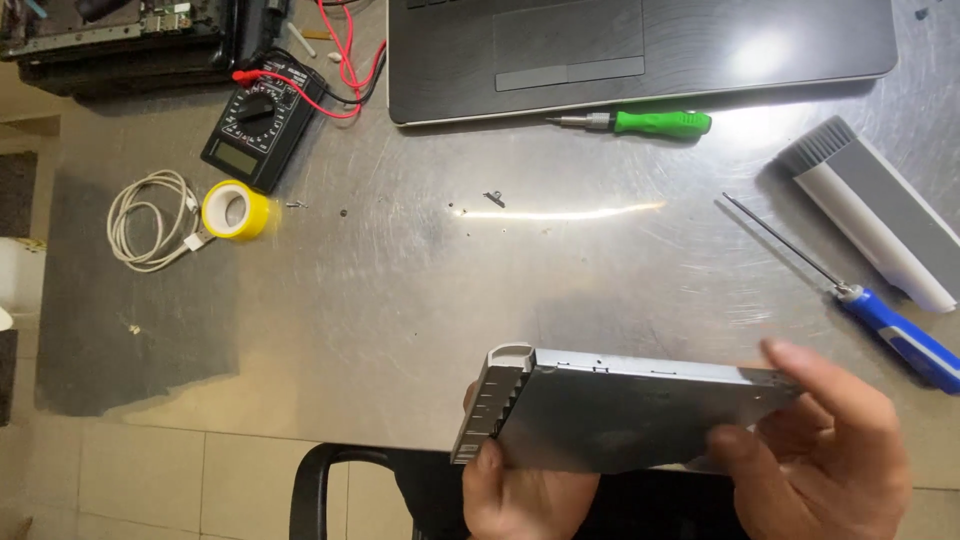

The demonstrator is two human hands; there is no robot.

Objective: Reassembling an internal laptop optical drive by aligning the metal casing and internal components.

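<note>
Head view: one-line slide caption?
Both hands, left hand and right hand, hold a flat silver drive above a steel table, screwdrivers and a multimeter nearby.

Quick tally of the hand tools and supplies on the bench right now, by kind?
Screwdrivers: 2, green-handled and blue-handled
Multimeter: 1
Yellow tape roll: 1
White coiled cable: 1
Laptop: 1
Flat metal drive, held off the bench in left hand and right hand: 1
Total: 7
</note>
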